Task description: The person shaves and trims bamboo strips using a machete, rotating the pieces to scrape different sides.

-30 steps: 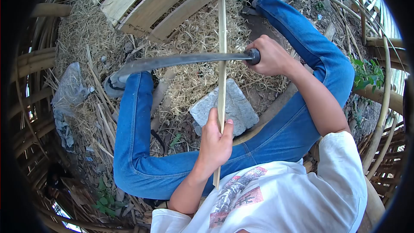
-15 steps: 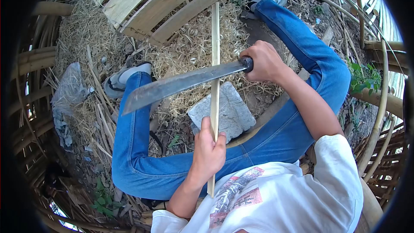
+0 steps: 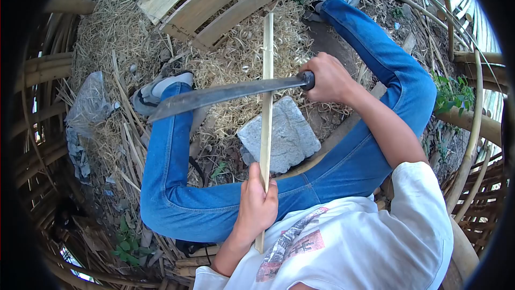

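My right hand (image 3: 329, 77) is closed around the dark handle of a machete (image 3: 230, 92), whose long broad blade points left across my view. A pale, narrow bamboo strip (image 3: 267, 123) runs nearly upright beneath the blade, which crosses its upper part. My left hand (image 3: 256, 203) grips the lower part of the strip, thumb and fingers wrapped round it. The strip's bottom end lies near my shirt. Behind the strip a squarish grey stone block (image 3: 289, 137) rests on the ground between my legs. Whether the blade's edge bites into the strip cannot be made out.
A slatted wooden panel (image 3: 214, 8) stands ahead, with curly shavings (image 3: 236, 70) heaped before it. A crumpled plastic bag (image 3: 91, 99) lies at left. Bamboo poles (image 3: 483, 126) edge the right side, and my jeans-clad legs (image 3: 171, 156) spread around the stone.
My left hand has moved slightly down with the bamboo strip, so its top end now sits lower, clear of the panel. The machete blade has tilted nearer to level.
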{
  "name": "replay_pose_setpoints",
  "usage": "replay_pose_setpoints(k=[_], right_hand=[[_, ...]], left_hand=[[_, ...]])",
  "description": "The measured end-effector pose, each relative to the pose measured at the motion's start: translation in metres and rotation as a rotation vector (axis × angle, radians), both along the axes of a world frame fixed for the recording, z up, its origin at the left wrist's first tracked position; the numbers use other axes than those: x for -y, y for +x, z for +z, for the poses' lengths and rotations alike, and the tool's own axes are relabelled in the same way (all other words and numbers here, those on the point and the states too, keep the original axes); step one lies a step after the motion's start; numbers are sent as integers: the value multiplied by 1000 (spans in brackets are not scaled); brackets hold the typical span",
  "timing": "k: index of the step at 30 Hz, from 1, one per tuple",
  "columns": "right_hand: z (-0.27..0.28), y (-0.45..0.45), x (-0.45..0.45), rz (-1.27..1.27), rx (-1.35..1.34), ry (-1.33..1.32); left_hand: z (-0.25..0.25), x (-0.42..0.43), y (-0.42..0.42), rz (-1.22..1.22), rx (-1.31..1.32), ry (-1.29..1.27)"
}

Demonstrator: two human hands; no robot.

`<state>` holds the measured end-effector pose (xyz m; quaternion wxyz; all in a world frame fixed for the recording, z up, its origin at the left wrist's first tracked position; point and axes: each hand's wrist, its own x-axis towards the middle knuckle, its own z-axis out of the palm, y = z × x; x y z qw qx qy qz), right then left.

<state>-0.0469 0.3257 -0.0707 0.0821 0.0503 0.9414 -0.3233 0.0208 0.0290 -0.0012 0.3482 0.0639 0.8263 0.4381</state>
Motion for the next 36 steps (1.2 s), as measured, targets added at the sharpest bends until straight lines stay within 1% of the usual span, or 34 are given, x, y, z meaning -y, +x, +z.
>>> replay_pose_setpoints(k=[1, 2, 5, 6, 9, 12, 15, 16, 17, 19, 20, 22, 25, 26, 29, 30, 31, 33, 36], right_hand=[[-3, -4, -8, -68, -13, 34], [-16, -6, -18, -102, -126, 172], [-20, -9, -36, -94, -92, 131], [-19, -7, -34, -97, -181, 142], [-8, -7, -27, -135, -47, 55], [-6, -5, -20, -90, -116, 20], [0, -7, -19, -99, -214, 87], [-6, -12, -25, -149, -191, 100], [-12, -15, -33, -231, -249, 163], [-13, -19, -51, -321, -237, 206], [-14, -15, -55, -293, -209, 200], [-8, -10, -57, -229, -156, 191], [-10, -2, -30, -81, -112, 20], [-10, 0, -18, -40, -116, 37], [-1, -8, -14, 11, -124, 118], [-9, -10, -21, -41, -188, 93], [-20, -12, -27, -137, -268, 146], [-23, -14, -41, -214, -247, 225], [-9, -9, -43, -181, -177, 197]], left_hand=[[2, 2, 2, -13, -10, -16], [4, 4, 3, -27, -20, -31], [6, 5, 4, -43, -4, -27], [7, 5, 5, -43, 12, -19], [0, 7, 2, -38, -2, 87], [-9, 16, -5, 73, 282, 215], [-4, 21, -12, 32, 283, 237], [-1, 24, -13, 60, 339, 275], [2, 28, -10, 33, 319, 245], [5, 32, -10, -36, 262, 198], [7, 33, -10, -25, 303, 181], [0, 40, -6, -21, 278, 179], [0, 40, 0, -25, 207, 141], [3, 38, 0, -30, 169, 120], [11, 47, 9, -35, 176, 78], [13, 50, 13, -31, 144, 77], [13, 53, 15, -35, 150, 74], [13, 57, 17, -42, 162, 72], [2, 61, 27, 4, 282, 93]])
